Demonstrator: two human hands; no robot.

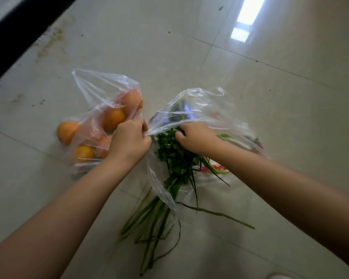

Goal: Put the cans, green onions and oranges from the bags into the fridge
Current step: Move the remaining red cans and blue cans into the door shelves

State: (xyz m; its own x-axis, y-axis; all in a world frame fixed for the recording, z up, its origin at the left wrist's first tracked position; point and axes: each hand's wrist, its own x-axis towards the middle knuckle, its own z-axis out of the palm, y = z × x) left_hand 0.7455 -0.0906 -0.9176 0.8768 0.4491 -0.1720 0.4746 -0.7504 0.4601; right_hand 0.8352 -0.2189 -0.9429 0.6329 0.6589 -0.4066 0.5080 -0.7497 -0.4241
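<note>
Two clear plastic bags lie on the tiled floor. The left bag (101, 85) holds several oranges (114, 118); one orange (67, 131) bulges at its left side. The right bag (206, 103) holds leafy greens (169, 150) and green onions (155, 214), whose long stalks stick out toward me. Something red and white (220, 168) shows through the plastic; I cannot tell if it is a can. My left hand (129, 139) pinches the right bag's rim. My right hand (195, 137) reaches into that bag, fingers curled round the greens.
Pale glossy floor tiles (189, 47) spread all round the bags. A dark strip (18, 27) runs along the upper left. A window's bright reflection (246, 19) shines at the upper right.
</note>
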